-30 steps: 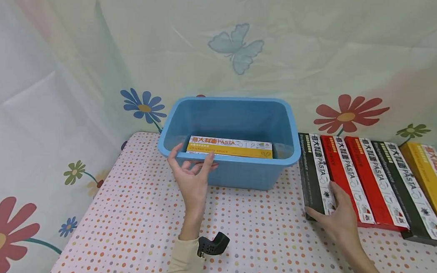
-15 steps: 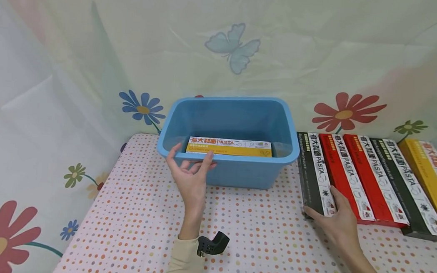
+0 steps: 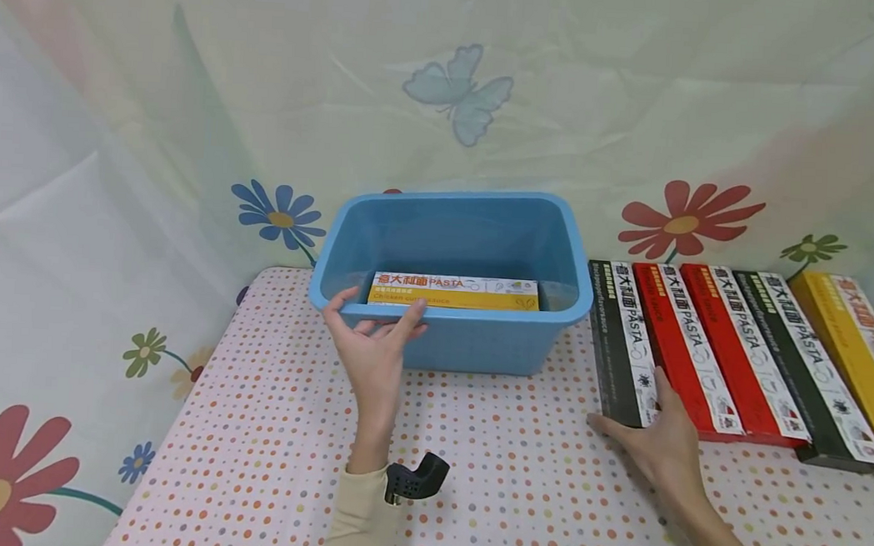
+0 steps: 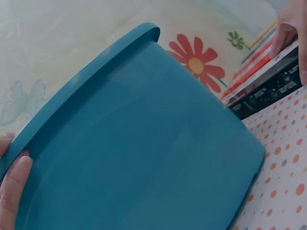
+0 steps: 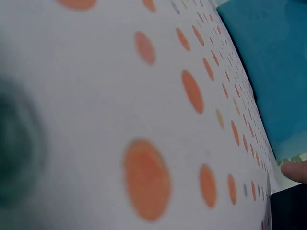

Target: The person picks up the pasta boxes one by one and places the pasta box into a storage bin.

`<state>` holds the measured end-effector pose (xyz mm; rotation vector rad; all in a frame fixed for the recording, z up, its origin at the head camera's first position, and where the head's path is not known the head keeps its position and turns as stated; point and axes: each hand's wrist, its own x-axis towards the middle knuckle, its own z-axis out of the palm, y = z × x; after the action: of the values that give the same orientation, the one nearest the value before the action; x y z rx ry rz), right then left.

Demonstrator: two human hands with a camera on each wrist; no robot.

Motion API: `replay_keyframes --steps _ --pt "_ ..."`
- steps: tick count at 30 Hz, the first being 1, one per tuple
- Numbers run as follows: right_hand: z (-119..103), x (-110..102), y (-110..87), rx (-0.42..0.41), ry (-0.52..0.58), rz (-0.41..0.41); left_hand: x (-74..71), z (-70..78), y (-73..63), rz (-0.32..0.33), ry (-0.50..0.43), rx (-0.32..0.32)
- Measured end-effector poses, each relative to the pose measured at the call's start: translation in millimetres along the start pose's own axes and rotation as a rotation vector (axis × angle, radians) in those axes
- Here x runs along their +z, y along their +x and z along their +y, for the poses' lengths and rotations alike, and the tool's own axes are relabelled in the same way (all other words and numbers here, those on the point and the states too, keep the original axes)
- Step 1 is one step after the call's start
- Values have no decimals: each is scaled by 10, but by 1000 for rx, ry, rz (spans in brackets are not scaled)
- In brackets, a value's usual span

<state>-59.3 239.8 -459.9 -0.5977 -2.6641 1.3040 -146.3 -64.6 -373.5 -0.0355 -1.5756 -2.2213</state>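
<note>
My left hand (image 3: 369, 356) grips the near rim of a light blue plastic bin (image 3: 477, 346), its thumb over the edge and several fingers under the lip. In the left wrist view, fingertips (image 4: 14, 187) lie against the bin's wall. Inside sits a yellow and white pasta box (image 3: 454, 292). My right hand (image 3: 663, 441) spans the near end of a black pasta box (image 3: 612, 350), thumb out past its left edge and fingertips by its right edge. The right wrist view catches only a fingertip (image 5: 295, 171) by the box's dark side.
Right of the black box lie two red pasta boxes (image 3: 684, 347), another black one (image 3: 810, 371) and a yellow one (image 3: 852, 357), side by side. Beneath is a dotted tablecloth (image 3: 500, 477). A flowered, butterfly-printed cloth (image 3: 590, 99) hangs behind.
My right thumb has shifted left, widening its spread from the fingers at the black box. The left hand keeps its hold on the bin. The whole head view has drifted slightly.
</note>
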Motion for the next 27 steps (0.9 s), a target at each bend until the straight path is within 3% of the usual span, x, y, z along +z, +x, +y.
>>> replay_keyframes --steps 4,12,19,27 --pt "3 26 -10 -12 15 36 -10 16 24 -16 -6 -24" --pt "2 74 -50 55 96 113 -10 -16 33 -19 -18 -20" --pt "-24 25 -136 90 155 115 -12 -32 15 -22 -23 -14" --pt "-164 -330 -223 -34 153 145 -23 -12 9 -10 -30 -3"
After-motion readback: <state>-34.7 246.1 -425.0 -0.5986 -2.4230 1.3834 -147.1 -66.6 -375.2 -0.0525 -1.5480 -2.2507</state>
